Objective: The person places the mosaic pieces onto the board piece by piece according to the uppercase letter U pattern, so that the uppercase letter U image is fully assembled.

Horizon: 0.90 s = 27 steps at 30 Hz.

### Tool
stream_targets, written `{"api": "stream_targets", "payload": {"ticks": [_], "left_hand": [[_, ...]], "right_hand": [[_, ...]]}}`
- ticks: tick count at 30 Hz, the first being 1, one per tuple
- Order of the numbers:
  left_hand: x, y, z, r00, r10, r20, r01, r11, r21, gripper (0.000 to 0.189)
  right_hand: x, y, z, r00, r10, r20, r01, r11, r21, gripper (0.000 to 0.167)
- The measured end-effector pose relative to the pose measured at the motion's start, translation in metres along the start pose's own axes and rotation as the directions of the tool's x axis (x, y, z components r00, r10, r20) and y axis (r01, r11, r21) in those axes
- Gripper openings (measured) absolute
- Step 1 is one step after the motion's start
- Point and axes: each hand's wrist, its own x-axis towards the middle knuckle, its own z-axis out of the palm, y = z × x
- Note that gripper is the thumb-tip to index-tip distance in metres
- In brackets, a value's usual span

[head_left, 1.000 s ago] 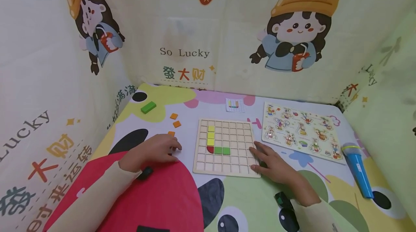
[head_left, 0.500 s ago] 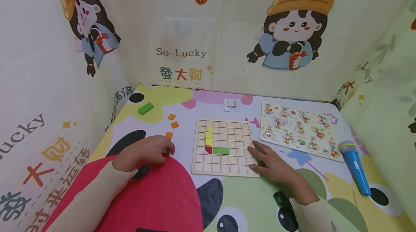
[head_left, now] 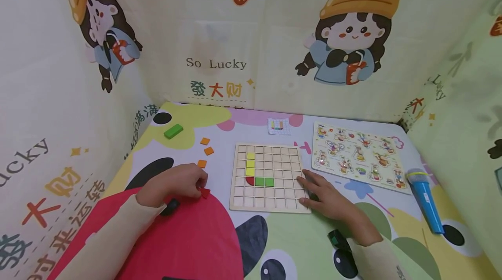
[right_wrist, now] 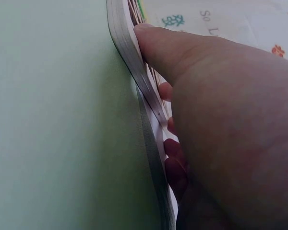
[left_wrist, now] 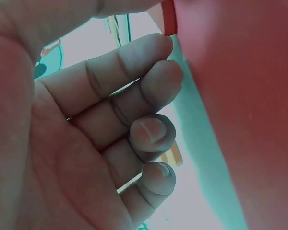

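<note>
My left hand [head_left: 175,185] is at the left, over the red patch of the cloth, its fingers bent. Between thumb and index finger it pinches a small red block [head_left: 205,193]; in the left wrist view the block's edge [left_wrist: 169,17] shows at the fingertips. A wooden grid board [head_left: 288,158] lies to the right of this hand. Set in its cells are yellow blocks [head_left: 250,166] in a column, a red rounded corner block [head_left: 249,180] and two green blocks [head_left: 264,182] in a row. My right hand [head_left: 325,195] rests on the board's right edge, thumb [right_wrist: 156,43] along the rim.
Three orange blocks [head_left: 201,163] and a green bar [head_left: 173,131] lie beyond my left hand. A small pattern card [head_left: 279,126] is behind the board. A picture puzzle board [head_left: 358,158] and a blue toy microphone [head_left: 427,201] lie at the right. Printed cloth walls surround the table.
My left hand has drawn slightly back left, and the red block now shows at its fingertips. The right hand stays on the board's edge. The head view has shifted slightly.
</note>
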Motion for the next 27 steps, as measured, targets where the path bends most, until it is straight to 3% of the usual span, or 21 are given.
{"api": "stream_targets", "payload": {"ticks": [9, 15, 21, 27], "left_hand": [[0.01, 0.01, 0.006, 0.998, 0.037, -0.05, -0.036, 0.999, 0.036, 0.03], [0.015, 0.01, 0.005, 0.987, 0.11, -0.118, -0.096, 0.989, 0.115, 0.018], [0.013, 0.015, 0.002, 0.988, 0.103, -0.117, -0.095, 0.993, 0.072, 0.034], [0.01, 0.015, 0.005, 0.989, 0.105, -0.101, -0.102, 0.994, 0.041, 0.032]], "right_hand": [[0.001, 0.001, 0.001, 1.0, 0.006, -0.003, -0.006, 1.0, 0.006, 0.074], [0.001, 0.002, 0.001, 1.0, -0.003, -0.01, 0.003, 1.0, 0.001, 0.074], [0.001, 0.001, -0.001, 1.0, -0.003, -0.012, 0.003, 1.0, 0.005, 0.073], [0.0, -0.001, -0.002, 1.0, 0.004, 0.006, -0.004, 1.0, 0.013, 0.073]]}}
